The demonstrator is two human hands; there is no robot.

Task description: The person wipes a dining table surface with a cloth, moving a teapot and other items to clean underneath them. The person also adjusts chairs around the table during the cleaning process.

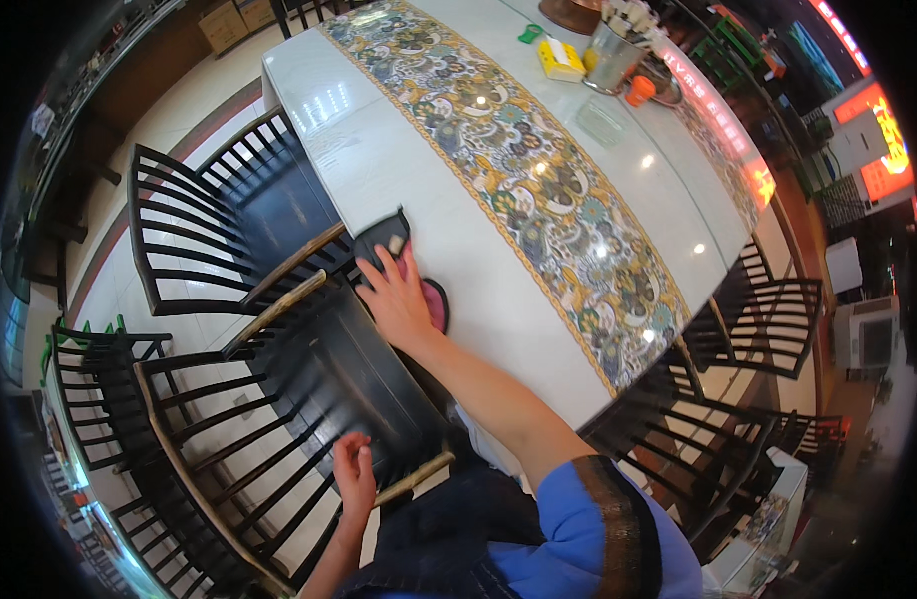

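Observation:
My right hand [397, 304] lies on a dark cloth [383, 236] with a pink part, at the left edge of the white table [449, 240]. Its fingers are spread and press the cloth flat against the tabletop; part of the cloth is hidden under the palm. Lower down, my left hand [353, 474] hovers over the seat of a black wooden chair [329, 369]. Its fingers are loosely bent, and nothing shows in them.
A patterned runner [518, 170] crosses the table lengthwise. At the far end stand a metal bucket [612, 58] of utensils, a yellow tissue pack [561, 60] and an orange container [639, 91]. Another black chair [274, 195] adjoins the left side; more chairs [768, 319] line the right.

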